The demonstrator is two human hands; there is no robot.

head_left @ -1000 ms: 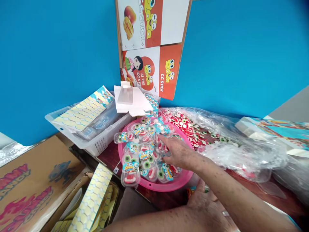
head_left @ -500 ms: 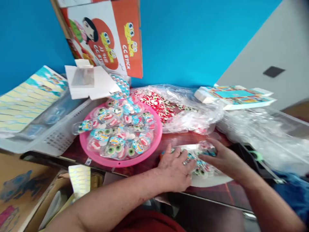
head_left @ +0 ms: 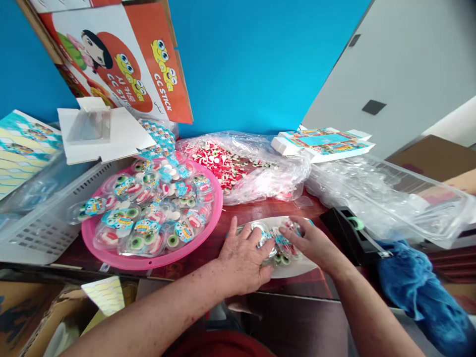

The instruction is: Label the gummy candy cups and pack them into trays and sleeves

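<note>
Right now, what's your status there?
Left hand, right hand: both at candy packs. Pink basin left, tape dispenser right; neither in the way.

Mid-frame: 1 narrow strip of table (head_left: 260, 209) is lying open between plastic bag (head_left: 273, 184) above and left hand (head_left: 247, 260), right hand (head_left: 312, 243) below. Left of centre, pink basin (head_left: 130, 261) is blocking; right, tape dispenser (head_left: 344, 235) is obstructing.

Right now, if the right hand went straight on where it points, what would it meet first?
The right hand would likely meet the small clear packs first, though depth is hard to judge.
</note>
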